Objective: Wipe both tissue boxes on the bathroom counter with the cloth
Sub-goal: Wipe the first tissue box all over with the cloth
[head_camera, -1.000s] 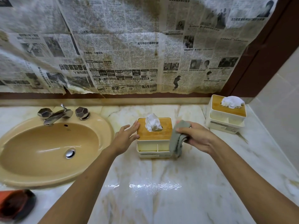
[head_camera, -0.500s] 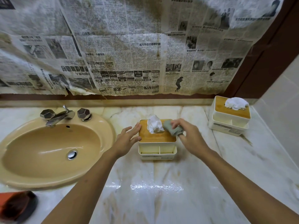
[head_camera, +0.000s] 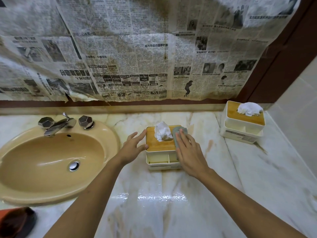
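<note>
A white tissue box with a wooden lid (head_camera: 158,145) stands mid-counter, a tissue sticking up from its slot. My left hand (head_camera: 133,146) rests against its left side, fingers spread. My right hand (head_camera: 187,152) lies flat on the lid's right part, pressing a grey-green cloth (head_camera: 177,133) onto the wood. A second, matching tissue box (head_camera: 243,121) sits in the far right corner, untouched.
A tan sink (head_camera: 51,162) with a chrome tap (head_camera: 59,124) fills the left of the marble counter (head_camera: 171,203). Old newspaper (head_camera: 128,57) covers the wall behind. A dark object (head_camera: 15,222) lies at the bottom left. A tiled wall (head_camera: 298,109) bounds the right.
My right hand carried the cloth from the box's right side up onto the lid and flattened it there. My left hand stayed on the box's left side.
</note>
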The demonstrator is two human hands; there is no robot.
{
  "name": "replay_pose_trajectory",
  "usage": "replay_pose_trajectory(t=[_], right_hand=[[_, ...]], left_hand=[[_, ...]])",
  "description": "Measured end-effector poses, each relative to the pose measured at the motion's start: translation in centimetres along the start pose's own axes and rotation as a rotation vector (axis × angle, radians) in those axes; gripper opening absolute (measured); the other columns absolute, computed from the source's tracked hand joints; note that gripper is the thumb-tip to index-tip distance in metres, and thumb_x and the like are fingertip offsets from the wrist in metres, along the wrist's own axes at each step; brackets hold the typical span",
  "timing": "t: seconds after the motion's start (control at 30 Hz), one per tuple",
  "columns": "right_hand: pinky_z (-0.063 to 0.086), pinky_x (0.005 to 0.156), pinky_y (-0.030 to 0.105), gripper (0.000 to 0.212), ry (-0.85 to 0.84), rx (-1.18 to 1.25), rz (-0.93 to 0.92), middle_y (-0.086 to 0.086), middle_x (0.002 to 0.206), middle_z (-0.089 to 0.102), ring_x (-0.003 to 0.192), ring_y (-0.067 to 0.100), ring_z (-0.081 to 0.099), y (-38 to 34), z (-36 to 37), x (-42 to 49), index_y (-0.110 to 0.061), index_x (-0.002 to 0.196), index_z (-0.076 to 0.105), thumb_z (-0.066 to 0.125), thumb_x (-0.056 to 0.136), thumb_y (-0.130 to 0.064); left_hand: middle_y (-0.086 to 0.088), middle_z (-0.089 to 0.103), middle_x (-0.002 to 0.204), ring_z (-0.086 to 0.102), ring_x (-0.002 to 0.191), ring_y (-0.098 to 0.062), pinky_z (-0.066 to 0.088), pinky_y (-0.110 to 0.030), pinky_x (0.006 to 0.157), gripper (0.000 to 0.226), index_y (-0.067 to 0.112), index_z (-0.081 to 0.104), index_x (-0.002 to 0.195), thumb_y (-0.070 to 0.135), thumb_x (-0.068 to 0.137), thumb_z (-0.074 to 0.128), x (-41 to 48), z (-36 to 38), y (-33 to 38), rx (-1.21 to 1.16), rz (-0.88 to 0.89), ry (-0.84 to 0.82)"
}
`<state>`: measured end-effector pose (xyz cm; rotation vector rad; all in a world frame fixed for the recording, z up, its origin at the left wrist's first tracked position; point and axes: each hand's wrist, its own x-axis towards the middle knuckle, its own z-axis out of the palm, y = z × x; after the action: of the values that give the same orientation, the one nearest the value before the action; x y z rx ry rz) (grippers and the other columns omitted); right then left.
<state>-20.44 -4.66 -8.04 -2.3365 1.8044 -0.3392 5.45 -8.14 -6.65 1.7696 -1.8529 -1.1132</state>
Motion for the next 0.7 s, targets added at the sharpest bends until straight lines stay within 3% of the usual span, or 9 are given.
replay_pose_trajectory(t=[0.1, 0.23, 0.37, 0.53, 0.7], right_hand=[[0.014, 0.122, 0.038, 0.067, -0.092, 0.068, 0.012, -0.001, 0.164, -0.003, 0.151, 0.021, -0.008, 0.7, 0.2, 1.9, -0.016, 0.156, 0.004, -0.001, 0.096, -0.044], [0.003, 0.124, 0.037, 0.054, -0.14, 0.132, 0.025, 0.003, 0.165, -0.004, 0.151, 0.025, -0.008, 1.7, 0.2, 5.8, -0.013, 0.157, 0.005, 0.017, 0.107, -0.032], [0.012, 0.12, 0.032, 0.052, -0.146, 0.267, 0.098, 0.002, 0.165, 0.002, 0.152, 0.023, 0.004, 1.2, -0.9, 6.3, -0.015, 0.157, 0.011, 0.027, 0.108, -0.022], [0.031, 0.116, 0.04, 0.052, -0.065, 0.271, 0.072, 0.0, 0.165, 0.007, 0.151, 0.022, 0.007, 0.2, -0.1, 1.1, -0.016, 0.156, 0.018, 0.032, 0.107, -0.022], [0.025, 0.116, 0.032, 0.054, -0.115, 0.24, 0.06, -0.003, 0.165, 0.002, 0.151, 0.02, 0.003, 1.2, -0.6, 3.3, -0.017, 0.157, 0.013, 0.034, 0.107, -0.018]], left_hand=[[-0.005, 0.015, 0.162, 0.005, 0.152, -0.018, 0.016, -0.048, 0.12, 0.064, 0.041, 0.022, 0.152, 0.039, 0.098, 0.055, -0.3, -0.2, 0.9, 0.028, -0.001, -0.027], [-0.003, 0.019, 0.162, 0.001, 0.152, -0.017, 0.014, -0.048, 0.12, 0.062, 0.034, 0.02, 0.155, 0.034, 0.101, 0.051, -0.7, -0.5, 1.9, 0.101, 0.014, -0.032], [-0.004, 0.017, 0.163, 0.001, 0.152, -0.018, 0.014, -0.05, 0.12, 0.061, 0.037, 0.02, 0.154, 0.035, 0.101, 0.05, -0.9, -0.3, 1.8, 0.084, -0.005, -0.021], [-0.002, 0.013, 0.164, -0.006, 0.152, -0.017, 0.008, -0.046, 0.121, 0.061, 0.04, 0.019, 0.154, 0.036, 0.101, 0.05, -0.9, -0.3, 1.6, 0.094, -0.005, -0.033], [-0.001, 0.009, 0.165, -0.01, 0.152, -0.017, 0.003, -0.043, 0.119, 0.061, 0.042, 0.018, 0.154, 0.038, 0.101, 0.049, -0.5, -0.5, 1.6, 0.158, -0.008, -0.049]])
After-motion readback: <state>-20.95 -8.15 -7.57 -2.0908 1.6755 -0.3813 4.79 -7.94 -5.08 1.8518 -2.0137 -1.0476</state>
